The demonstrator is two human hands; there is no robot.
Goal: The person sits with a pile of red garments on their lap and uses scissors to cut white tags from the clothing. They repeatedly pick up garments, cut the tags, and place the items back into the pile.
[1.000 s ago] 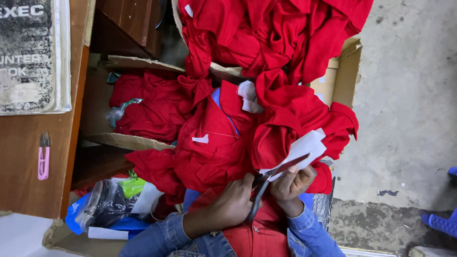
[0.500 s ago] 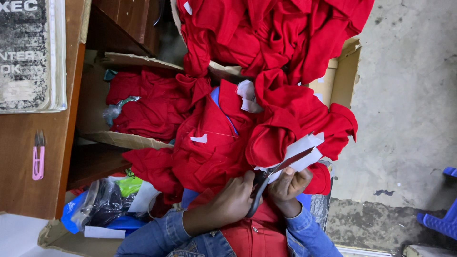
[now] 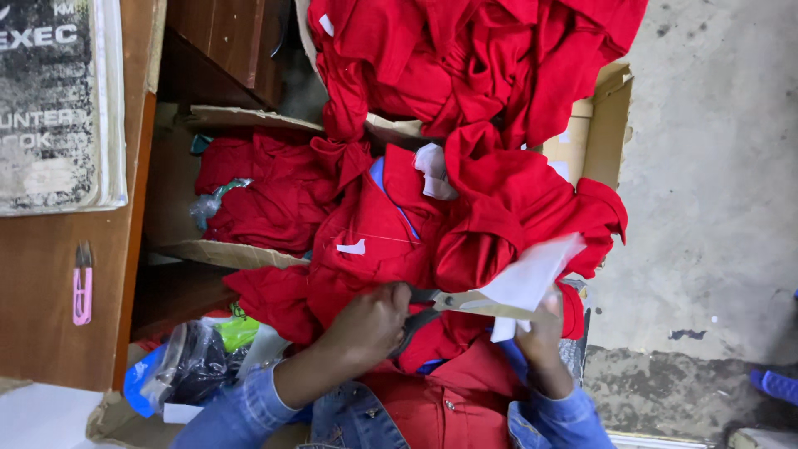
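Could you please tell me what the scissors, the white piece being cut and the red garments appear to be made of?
Scissors: likely metal blades, pale with a dull sheen; dark handles, probably plastic, inside the left hand.
White piece, held by the right hand: thin, matte and flat, so paper or stiff interlining; I cannot tell which.
Red garments: soft matte fabric, shown by folds and creases.

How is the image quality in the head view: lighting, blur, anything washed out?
Head view: even, soft light, no hard shadows; the white fabric piece is nearly blown out; the red garments merge into one saturated mass; left hand, scissors and right hand slightly soft.
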